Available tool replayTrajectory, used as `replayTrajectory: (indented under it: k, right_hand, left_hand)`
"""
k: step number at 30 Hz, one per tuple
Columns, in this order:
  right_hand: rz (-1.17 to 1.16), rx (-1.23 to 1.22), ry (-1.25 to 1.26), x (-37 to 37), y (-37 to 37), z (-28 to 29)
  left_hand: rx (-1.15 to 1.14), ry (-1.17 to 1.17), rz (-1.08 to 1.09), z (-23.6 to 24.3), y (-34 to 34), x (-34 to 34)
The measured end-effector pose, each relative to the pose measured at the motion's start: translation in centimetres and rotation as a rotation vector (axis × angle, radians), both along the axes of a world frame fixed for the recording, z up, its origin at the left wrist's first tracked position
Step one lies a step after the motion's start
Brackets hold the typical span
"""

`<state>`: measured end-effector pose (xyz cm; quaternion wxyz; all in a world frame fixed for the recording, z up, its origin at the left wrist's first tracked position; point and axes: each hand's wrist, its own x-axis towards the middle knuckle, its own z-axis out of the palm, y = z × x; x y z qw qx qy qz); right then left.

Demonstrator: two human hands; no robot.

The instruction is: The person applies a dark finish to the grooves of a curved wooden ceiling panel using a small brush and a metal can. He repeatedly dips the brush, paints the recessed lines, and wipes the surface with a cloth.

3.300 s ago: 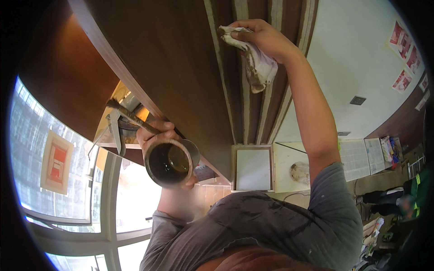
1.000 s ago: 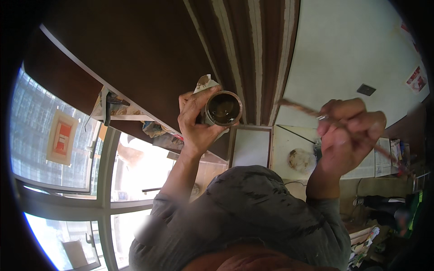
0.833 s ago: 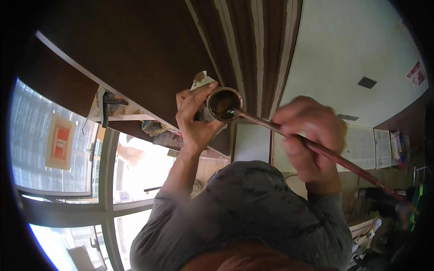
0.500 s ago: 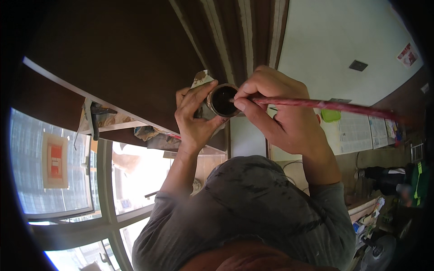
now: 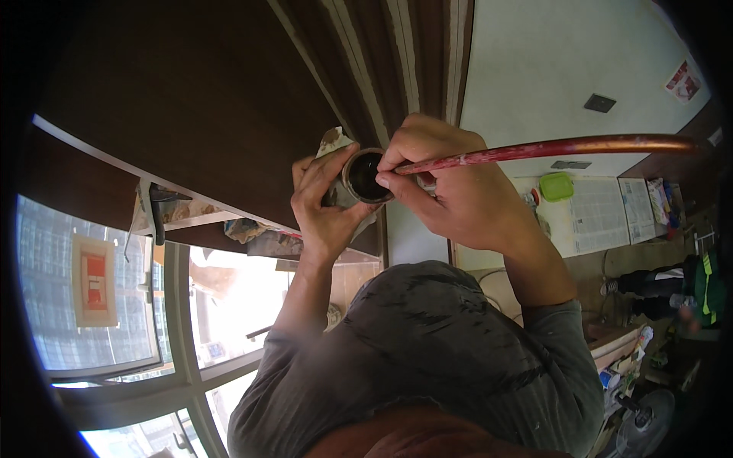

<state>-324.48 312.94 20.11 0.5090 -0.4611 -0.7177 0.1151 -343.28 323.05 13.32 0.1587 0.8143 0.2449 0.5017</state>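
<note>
My left hand (image 5: pixel 321 202) is closed around a small round cup (image 5: pixel 366 174) of dark liquid, with a stained white cloth (image 5: pixel 334 139) squeezed against it and poking out above my fingers. My right hand (image 5: pixel 450 183) pinches a long red-handled brush (image 5: pixel 500 153) close by the cup's rim. The brush's tip is at the cup, mostly hidden by my fingers, and its handle extends to the right. Just beyond both hands is dark brown panelling with light grooved strips (image 5: pixel 408 53).
A shelf (image 5: pixel 183 214) with tools and a bright window (image 5: pixel 114 282) are at left. A white board (image 5: pixel 565 53), green container (image 5: pixel 556 187), newspapers (image 5: pixel 595 214) and a fan (image 5: pixel 641 424) are at right. A co-worker in green (image 5: pixel 691 294) is at far right.
The cloth, earlier in my right hand on the grooved strips, is now in my left hand with the cup. My right hand has taken the brush and brought it to the cup.
</note>
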Motion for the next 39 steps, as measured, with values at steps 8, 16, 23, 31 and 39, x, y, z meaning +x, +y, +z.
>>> replayTrajectory:
  k: [8, 16, 23, 31, 39]
  right_hand:
    - [-0.031, -0.020, -0.035, -0.2, 0.0, 0.0]
    - [0.096, 0.037, 0.131, 1.2, -0.6, 1.6]
    - [0.276, 0.290, 0.716, 3.3, 2.7, 4.1]
    - [0.008, 0.420, 0.523, 4.8, 14.5, 9.6]
    - [-0.105, 0.528, 0.370, 3.4, 22.8, 14.2]
  left_hand:
    - [-0.001, -0.012, 0.005, 0.0, -0.5, -0.1]
    - [-0.001, 0.028, 0.090, 0.6, -0.7, -1.6]
    - [-0.073, -0.110, 0.107, 1.4, -1.2, -6.4]
    - [-0.079, -0.374, 0.078, 4.0, -2.7, -7.6]
    - [0.034, -0.446, -0.032, 3.0, 0.4, -9.6]
